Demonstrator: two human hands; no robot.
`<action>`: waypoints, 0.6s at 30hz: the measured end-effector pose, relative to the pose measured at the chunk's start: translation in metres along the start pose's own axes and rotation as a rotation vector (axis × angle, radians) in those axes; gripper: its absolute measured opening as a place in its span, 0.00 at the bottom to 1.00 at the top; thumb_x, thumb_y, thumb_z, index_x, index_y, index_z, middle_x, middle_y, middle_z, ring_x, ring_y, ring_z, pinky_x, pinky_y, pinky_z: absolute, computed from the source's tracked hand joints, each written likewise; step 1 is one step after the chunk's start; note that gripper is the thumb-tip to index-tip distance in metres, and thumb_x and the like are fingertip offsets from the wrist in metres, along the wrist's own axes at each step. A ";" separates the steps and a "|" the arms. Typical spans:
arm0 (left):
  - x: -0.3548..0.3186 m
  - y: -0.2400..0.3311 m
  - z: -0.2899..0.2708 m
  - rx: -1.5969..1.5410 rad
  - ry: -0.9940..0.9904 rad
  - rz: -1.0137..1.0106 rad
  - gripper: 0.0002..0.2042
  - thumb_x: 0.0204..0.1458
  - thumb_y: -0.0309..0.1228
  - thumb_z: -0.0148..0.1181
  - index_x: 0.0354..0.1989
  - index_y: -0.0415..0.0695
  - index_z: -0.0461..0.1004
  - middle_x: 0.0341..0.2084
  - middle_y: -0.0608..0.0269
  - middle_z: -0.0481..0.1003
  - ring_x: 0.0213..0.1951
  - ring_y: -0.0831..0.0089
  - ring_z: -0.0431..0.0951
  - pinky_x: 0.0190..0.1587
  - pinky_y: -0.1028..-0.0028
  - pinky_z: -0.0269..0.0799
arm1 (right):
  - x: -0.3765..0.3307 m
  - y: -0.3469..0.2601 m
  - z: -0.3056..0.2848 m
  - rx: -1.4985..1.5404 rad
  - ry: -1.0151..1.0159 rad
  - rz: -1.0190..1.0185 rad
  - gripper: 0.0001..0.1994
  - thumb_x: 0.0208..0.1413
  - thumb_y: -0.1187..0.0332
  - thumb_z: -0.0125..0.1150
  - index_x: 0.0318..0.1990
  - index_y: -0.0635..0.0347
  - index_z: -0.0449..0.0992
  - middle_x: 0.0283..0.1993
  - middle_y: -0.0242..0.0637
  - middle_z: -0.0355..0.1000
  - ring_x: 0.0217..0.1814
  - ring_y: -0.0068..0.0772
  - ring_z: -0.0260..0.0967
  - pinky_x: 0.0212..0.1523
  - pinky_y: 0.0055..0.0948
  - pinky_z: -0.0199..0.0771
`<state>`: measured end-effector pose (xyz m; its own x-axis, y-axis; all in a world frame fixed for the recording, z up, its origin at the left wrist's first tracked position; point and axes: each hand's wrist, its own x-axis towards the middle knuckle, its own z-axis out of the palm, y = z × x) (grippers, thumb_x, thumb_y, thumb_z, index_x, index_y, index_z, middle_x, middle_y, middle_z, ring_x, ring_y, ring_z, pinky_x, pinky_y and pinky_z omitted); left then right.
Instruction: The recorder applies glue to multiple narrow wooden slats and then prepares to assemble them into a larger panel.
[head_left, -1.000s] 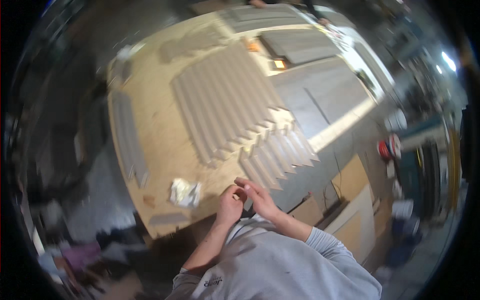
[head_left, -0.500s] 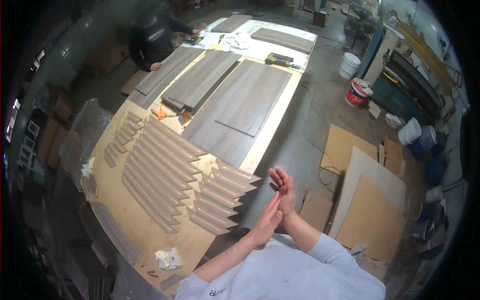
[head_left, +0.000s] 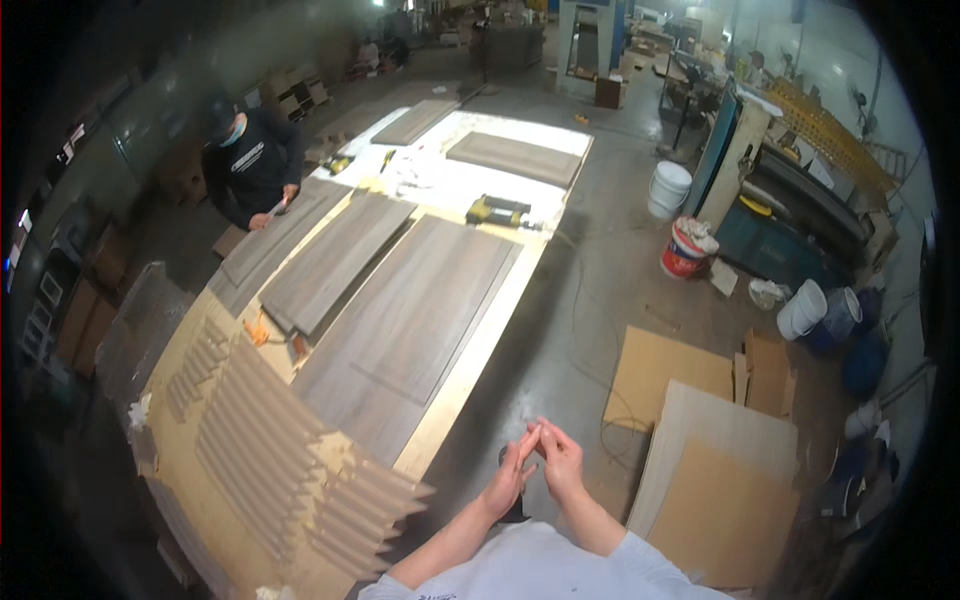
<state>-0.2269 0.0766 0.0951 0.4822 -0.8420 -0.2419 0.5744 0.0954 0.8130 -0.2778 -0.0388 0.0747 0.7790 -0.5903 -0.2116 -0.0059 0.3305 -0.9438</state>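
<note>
My left hand [head_left: 507, 488] and my right hand [head_left: 562, 462] meet at the fingertips in front of my body, off the table's right edge. Their fingers are stretched out, and no object shows between them. Nearest to them on the wooden worktable [head_left: 455, 410] is a row of short mitred trim strips [head_left: 362, 515], slightly blurred. Longer grey-brown strips [head_left: 250, 440] lie side by side to its left. Beyond are a large wood-grain panel [head_left: 415, 310] with a narrower piece on it and a stacked pair of panels [head_left: 340, 255].
Across the table a person [head_left: 255, 165] handles a panel's edge. A yellow-and-black power tool [head_left: 498, 211] lies near the far right corner. Cardboard sheets [head_left: 720, 490] lean at my right. Farther off stand a white bucket [head_left: 668, 190] and a red-and-white bucket [head_left: 688, 248].
My hands have gone from palm against palm to touching at the fingertips. The view has tilted up, showing more of the room. The person opposite now stands farther into view.
</note>
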 end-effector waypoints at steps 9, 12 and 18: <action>0.213 0.021 -0.019 0.095 -0.231 -0.127 0.43 0.61 0.69 0.24 0.77 0.50 0.42 0.77 0.63 0.36 0.77 0.66 0.32 0.74 0.49 0.34 | 0.189 -0.047 -0.082 -0.686 0.259 -0.325 0.12 0.66 0.64 0.59 0.40 0.66 0.80 0.36 0.36 0.80 0.40 0.27 0.77 0.41 0.30 0.78; 0.258 0.067 -0.022 0.140 -0.250 -0.093 0.37 0.67 0.61 0.29 0.74 0.47 0.53 0.76 0.56 0.45 0.76 0.63 0.43 0.73 0.52 0.43 | 0.257 -0.068 -0.108 -0.804 0.284 -0.480 0.13 0.66 0.63 0.58 0.35 0.64 0.78 0.32 0.35 0.78 0.36 0.26 0.77 0.38 0.29 0.76; 0.305 0.101 -0.073 0.427 0.367 0.059 0.13 0.62 0.36 0.61 0.49 0.41 0.79 0.47 0.61 0.80 0.48 0.74 0.78 0.51 0.75 0.71 | 0.360 -0.089 -0.125 -0.524 0.299 -0.017 0.18 0.64 0.57 0.59 0.29 0.64 0.78 0.23 0.35 0.74 0.28 0.23 0.75 0.32 0.27 0.74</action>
<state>0.0259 -0.1321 0.0646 0.7478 -0.5944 -0.2958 0.2578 -0.1505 0.9544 -0.0752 -0.3731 0.0506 0.5717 -0.7992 -0.1857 -0.3624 -0.0429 -0.9310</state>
